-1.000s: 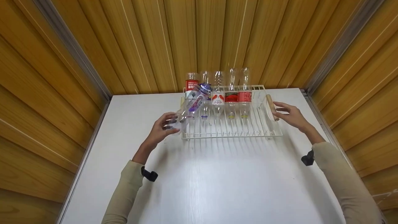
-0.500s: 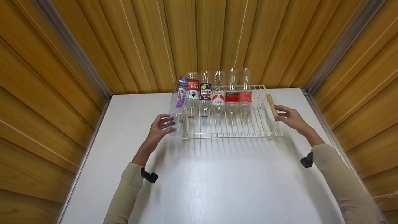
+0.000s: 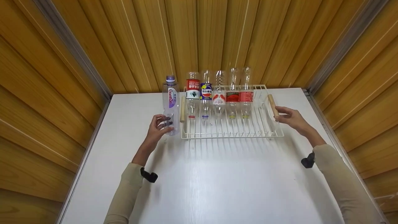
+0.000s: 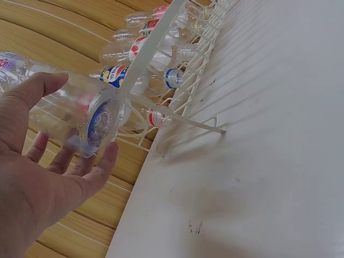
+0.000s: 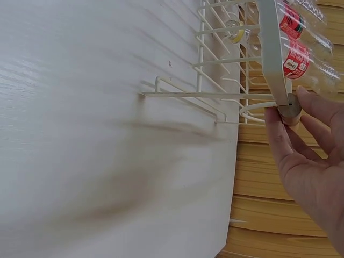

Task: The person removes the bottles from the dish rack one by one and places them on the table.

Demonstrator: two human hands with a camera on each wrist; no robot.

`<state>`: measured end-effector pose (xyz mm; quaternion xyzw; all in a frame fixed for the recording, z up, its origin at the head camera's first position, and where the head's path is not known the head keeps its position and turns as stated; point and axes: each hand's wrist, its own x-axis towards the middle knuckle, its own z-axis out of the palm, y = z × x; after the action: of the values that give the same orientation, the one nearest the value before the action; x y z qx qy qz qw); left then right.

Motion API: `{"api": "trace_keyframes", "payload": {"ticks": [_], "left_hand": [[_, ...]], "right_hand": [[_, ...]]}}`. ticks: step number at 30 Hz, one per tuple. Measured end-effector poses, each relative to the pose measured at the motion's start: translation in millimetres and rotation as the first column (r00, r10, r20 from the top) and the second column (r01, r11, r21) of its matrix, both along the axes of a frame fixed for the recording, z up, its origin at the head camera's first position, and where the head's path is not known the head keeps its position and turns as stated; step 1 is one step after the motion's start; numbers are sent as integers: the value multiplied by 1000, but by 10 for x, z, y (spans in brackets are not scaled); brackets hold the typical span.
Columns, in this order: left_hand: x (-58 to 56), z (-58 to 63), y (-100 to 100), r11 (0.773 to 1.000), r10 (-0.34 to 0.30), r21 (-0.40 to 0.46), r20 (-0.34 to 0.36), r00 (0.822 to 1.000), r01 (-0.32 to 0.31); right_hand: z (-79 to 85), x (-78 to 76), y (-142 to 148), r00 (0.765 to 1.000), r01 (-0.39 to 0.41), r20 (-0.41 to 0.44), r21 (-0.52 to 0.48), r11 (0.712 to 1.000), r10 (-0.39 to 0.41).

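My left hand (image 3: 157, 127) grips the lower part of a clear plastic bottle (image 3: 171, 104) with a purple cap and purple label. The bottle stands upright, left of a white wire dish rack (image 3: 231, 137). In the left wrist view, thumb and fingers curve around the bottle (image 4: 70, 105) near its base. My right hand (image 3: 292, 119) pinches the near end of the rack's right wooden handle (image 3: 272, 105). The right wrist view shows that handle (image 5: 291, 110) between thumb and fingers. Several clear bottles lean upside down in a row in the rack, among them one with a red label (image 3: 192, 88).
The rack's left wooden handle (image 3: 182, 109) sits between the held bottle and the row. Behind the rack rises a wood-panelled wall (image 3: 205, 37). The white table (image 3: 211, 183) extends in front of the rack.
My left hand has moved the purple-capped bottle leftward, away from the front of the row, and turned it from tilted to upright. My right hand stays at the handle.
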<state>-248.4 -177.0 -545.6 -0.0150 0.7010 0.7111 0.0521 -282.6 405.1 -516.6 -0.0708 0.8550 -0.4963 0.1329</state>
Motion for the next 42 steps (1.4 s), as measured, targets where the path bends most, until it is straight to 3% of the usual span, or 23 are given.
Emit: {"api": "trace_keyframes", "payload": {"ticks": [18,26,33,42], "left_hand": [[-114,-123,-83,1000,-9,15,3,1000,9],[-199,-198,-37,995,66,-70,-23,998,-67],[-323,-271,-15,972,109,-209,-9,994,-108],[-482,-393,22,961,142,-233,-44,989,-148]], "right_hand": [[0,-5,15,1000,-8,20,62,998,6],[17,-9,15,1000,-9,15,42,999,8],[40,4,21,1000,-4,-7,50,999,4],[15,-26,17,1000,-16,-8,42,999,17]]}}
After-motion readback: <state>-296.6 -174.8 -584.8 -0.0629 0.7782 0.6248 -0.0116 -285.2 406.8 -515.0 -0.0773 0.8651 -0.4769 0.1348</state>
